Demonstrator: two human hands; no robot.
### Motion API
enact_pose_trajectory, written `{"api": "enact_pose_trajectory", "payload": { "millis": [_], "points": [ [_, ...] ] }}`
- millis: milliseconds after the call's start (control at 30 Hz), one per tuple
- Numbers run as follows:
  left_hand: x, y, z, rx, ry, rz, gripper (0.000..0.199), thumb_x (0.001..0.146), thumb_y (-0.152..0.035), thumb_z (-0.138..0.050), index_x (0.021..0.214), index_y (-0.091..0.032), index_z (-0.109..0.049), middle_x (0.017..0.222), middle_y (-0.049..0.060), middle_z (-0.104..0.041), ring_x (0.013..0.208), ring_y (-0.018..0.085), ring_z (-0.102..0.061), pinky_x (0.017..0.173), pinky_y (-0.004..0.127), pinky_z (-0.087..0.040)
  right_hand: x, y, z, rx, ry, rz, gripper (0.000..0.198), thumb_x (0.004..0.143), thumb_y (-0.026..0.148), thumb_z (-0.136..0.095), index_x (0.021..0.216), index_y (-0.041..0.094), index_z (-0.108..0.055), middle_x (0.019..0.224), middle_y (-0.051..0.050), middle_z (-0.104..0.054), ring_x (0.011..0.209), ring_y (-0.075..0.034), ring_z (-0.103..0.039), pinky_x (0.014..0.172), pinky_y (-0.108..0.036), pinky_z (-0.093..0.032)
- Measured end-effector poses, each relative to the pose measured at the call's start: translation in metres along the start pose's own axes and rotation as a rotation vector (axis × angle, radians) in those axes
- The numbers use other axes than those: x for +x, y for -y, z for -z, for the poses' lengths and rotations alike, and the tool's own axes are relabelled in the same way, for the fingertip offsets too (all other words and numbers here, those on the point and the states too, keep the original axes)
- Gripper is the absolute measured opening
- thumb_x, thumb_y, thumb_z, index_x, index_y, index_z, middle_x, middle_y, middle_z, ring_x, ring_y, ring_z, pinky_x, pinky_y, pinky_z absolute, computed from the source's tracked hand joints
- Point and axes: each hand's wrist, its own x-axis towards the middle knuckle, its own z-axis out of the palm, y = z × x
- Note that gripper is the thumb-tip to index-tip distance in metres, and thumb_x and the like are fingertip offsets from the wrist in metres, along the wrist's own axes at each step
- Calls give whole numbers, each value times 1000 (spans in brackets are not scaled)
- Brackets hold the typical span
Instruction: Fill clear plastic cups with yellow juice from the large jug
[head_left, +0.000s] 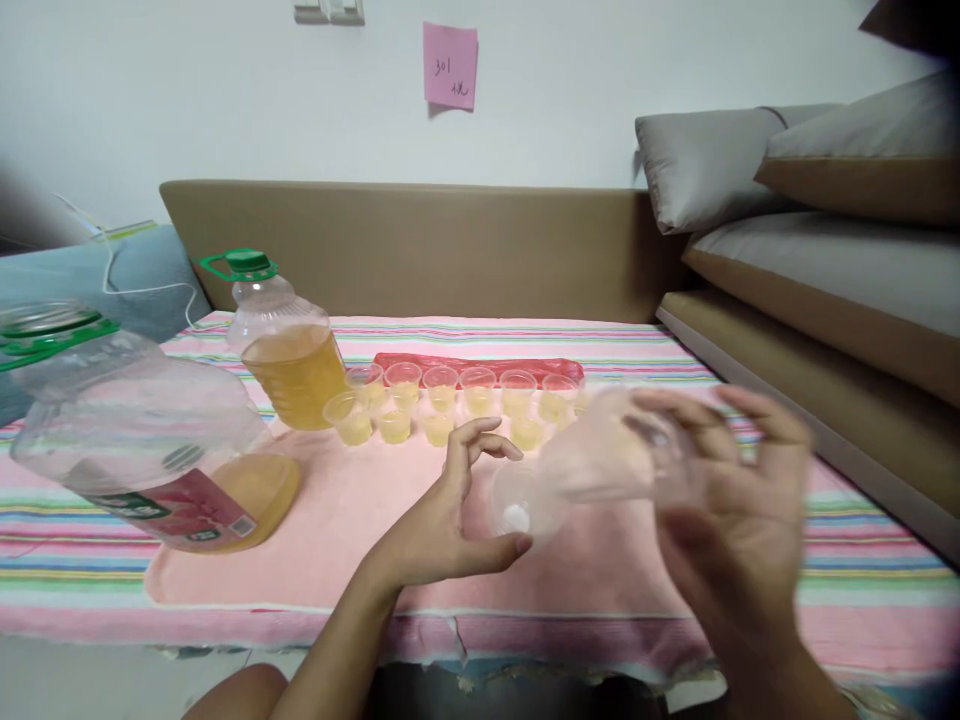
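Note:
My right hand (pixel 739 500) grips what looks like a stack of clear plastic cups (pixel 607 455), tilted to the left and smeared by motion. At its left end is one clear cup (pixel 517 505) with a whitish round spot in it; whether it is apart from the stack, I cannot tell. My left hand (pixel 457 510) curves around the left side of this cup, thumb and fingers spread apart. Beyond the hands, two rows of small clear cups (pixel 394 425) hold pale yellow liquid. Some cups at the right are hidden behind the right hand's stack.
Two large jugs of yellow liquid, a front one (pixel 165 500) and a rear one (pixel 292 370) with a green cap, stand at the left. A red plastic package (pixel 480 370) lies behind the cups. Grey cushions (pixel 840 270) are piled at the right. A pink mat (pixel 337 540) covers the striped cloth.

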Motion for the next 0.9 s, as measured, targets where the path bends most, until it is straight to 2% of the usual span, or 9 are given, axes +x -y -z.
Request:
{"api": "enact_pose_trajectory", "payload": {
  "millis": [67, 133, 233, 300, 400, 567, 733, 900],
  "points": [
    [0, 0, 0, -2, 6, -3, 97, 84, -35, -83, 153, -36, -14, 144, 12, -43, 145, 35, -43, 124, 59, -33, 12, 7, 12, -18, -117, 49, 71, 89, 56, -96, 137, 32, -49, 133, -9, -58, 137, -32, -50, 121, -54, -38],
    [1, 0, 0, 0, 11, -4, 95, 86, -36, -81, 153, -35, -14, 144, 13, -42, 147, 35, -41, 124, 59, -32, 15, -4, 26, -64, -149, 43, 68, 89, 49, -96, 135, 32, -49, 133, -9, -59, 137, -31, -50, 118, -52, -39],
    [0, -1, 1, 15, 20, -13, 94, 87, -36, -81, 153, -34, -15, 144, 13, -41, 148, 34, -39, 126, 59, -28, 2, -44, 41, -184, -79, -94, 69, 88, 46, -92, 135, 29, -44, 130, -10, -62, 124, -32, -57, 100, -46, -46],
    [0, -2, 1, 25, 20, -18, 93, 87, -35, -80, 153, -34, -15, 144, 13, -41, 147, 33, -39, 126, 60, -26, -11, -70, 45, -334, -55, -167, 69, 87, 49, -90, 135, 26, -46, 128, -10, -63, 109, -29, -60, 89, -41, -45],
    [-1, -4, 2, 26, 15, -12, 89, 88, -33, -78, 152, -35, -16, 144, 12, -41, 146, 32, -39, 127, 61, -24, -27, -92, 44, -472, -19, -197, 69, 87, 55, -87, 136, 24, -49, 127, -10, -65, 96, -26, -60, 85, -40, -44],
    [-2, -4, 3, 20, 5, -20, 88, 89, -32, -79, 152, -37, -17, 147, 12, -40, 149, 31, -35, 128, 61, -22, -42, -99, 42, -511, 30, -241, 71, 89, 66, -83, 136, 23, -51, 132, -11, -64, 115, -31, -60, 93, -44, -45],
    [-3, -4, 3, 11, 15, -20, 87, 90, -33, -79, 152, -39, -18, 148, 10, -40, 149, 30, -35, 128, 61, -22, -53, -105, 48, -540, 64, -275, 72, 90, 67, -83, 138, 22, -53, 135, -11, -62, 102, -28, -58, 90, -44, -45],
    [-3, -2, 4, -3, 18, -40, 85, 92, -40, -78, 153, -40, -19, 148, 9, -40, 150, 30, -35, 129, 59, -21, -54, -102, 53, -544, 76, -252, 69, 91, 62, -84, 139, 23, -52, 136, -10, -62, 103, -27, -57, 91, -43, -44]
  ]
}}
